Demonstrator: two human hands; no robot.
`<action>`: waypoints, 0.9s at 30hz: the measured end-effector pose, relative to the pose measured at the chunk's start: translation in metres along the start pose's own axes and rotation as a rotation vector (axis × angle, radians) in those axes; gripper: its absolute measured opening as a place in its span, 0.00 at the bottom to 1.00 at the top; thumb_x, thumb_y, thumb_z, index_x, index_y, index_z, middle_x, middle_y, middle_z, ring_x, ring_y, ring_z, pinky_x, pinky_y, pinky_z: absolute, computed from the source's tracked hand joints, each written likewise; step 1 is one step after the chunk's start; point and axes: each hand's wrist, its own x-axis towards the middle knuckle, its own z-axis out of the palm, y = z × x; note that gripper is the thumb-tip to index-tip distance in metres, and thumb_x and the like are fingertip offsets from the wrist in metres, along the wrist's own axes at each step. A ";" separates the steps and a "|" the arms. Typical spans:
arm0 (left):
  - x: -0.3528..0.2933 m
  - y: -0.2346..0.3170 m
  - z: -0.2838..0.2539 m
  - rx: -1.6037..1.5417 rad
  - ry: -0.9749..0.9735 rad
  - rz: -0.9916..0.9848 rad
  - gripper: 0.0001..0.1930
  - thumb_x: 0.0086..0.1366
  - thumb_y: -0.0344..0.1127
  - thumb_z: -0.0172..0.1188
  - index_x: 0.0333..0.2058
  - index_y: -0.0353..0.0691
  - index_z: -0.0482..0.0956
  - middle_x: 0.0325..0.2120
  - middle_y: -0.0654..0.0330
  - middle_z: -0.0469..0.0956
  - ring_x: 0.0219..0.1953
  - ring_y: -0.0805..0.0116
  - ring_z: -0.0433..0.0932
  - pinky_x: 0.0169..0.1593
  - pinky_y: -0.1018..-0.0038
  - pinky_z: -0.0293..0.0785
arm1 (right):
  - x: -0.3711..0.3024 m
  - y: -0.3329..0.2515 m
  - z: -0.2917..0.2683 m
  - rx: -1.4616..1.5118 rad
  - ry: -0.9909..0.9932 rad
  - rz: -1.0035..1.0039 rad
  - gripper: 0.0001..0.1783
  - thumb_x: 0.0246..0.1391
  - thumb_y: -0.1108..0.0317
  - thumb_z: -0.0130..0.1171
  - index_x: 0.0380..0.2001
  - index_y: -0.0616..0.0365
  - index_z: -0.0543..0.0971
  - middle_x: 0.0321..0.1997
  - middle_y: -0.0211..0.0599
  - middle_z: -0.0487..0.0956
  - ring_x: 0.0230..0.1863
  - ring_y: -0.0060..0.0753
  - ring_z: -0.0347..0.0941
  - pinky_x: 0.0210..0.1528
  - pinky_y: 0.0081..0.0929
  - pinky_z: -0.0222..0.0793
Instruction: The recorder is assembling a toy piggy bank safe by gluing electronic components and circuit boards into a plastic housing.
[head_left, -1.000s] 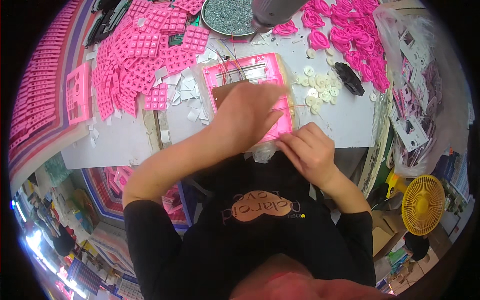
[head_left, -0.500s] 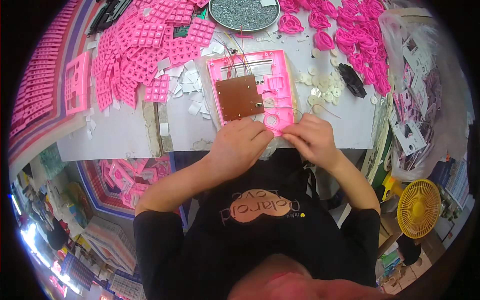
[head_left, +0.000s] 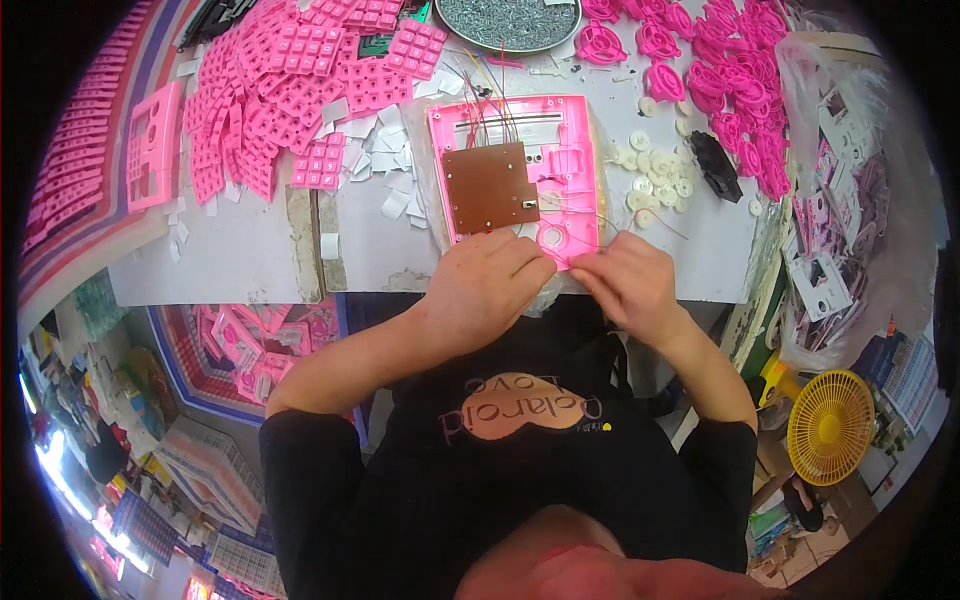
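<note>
Your one pink plastic housing [head_left: 520, 165] lies at the worktop's [head_left: 240, 260] near edge, carrying one brown circuit board [head_left: 490, 187]. Your left hand [head_left: 485, 285] rests curled on its near rim; your right hand [head_left: 630, 280] pinches there, contents unclear. One dish of screws [head_left: 505, 20] sits at the far edge.

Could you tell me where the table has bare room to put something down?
The free patch is the near left table top, bordered by the pink keypads behind and the pink casing to its right. Past the casing, white discs crowd it.
</note>
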 end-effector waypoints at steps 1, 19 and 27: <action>0.000 0.000 0.000 0.007 -0.008 -0.003 0.11 0.54 0.28 0.66 0.37 0.39 0.80 0.32 0.60 0.79 0.32 0.59 0.78 0.34 0.65 0.74 | -0.001 0.004 0.000 0.105 -0.028 0.070 0.09 0.46 0.75 0.70 0.33 0.60 0.83 0.20 0.34 0.73 0.22 0.35 0.68 0.24 0.30 0.63; 0.000 0.000 -0.001 0.076 -0.013 0.034 0.17 0.52 0.29 0.63 0.43 0.44 0.81 0.28 0.64 0.75 0.30 0.62 0.76 0.31 0.66 0.71 | -0.008 0.014 0.005 0.097 0.034 0.097 0.10 0.44 0.69 0.73 0.34 0.54 0.86 0.20 0.32 0.76 0.22 0.33 0.69 0.23 0.27 0.64; 0.001 0.001 -0.004 0.181 -0.129 0.132 0.29 0.52 0.30 0.57 0.56 0.46 0.78 0.31 0.64 0.72 0.34 0.65 0.72 0.34 0.68 0.69 | -0.022 0.013 0.001 -0.325 0.021 -0.175 0.25 0.42 0.73 0.71 0.48 0.57 0.83 0.15 0.27 0.66 0.17 0.29 0.63 0.18 0.27 0.56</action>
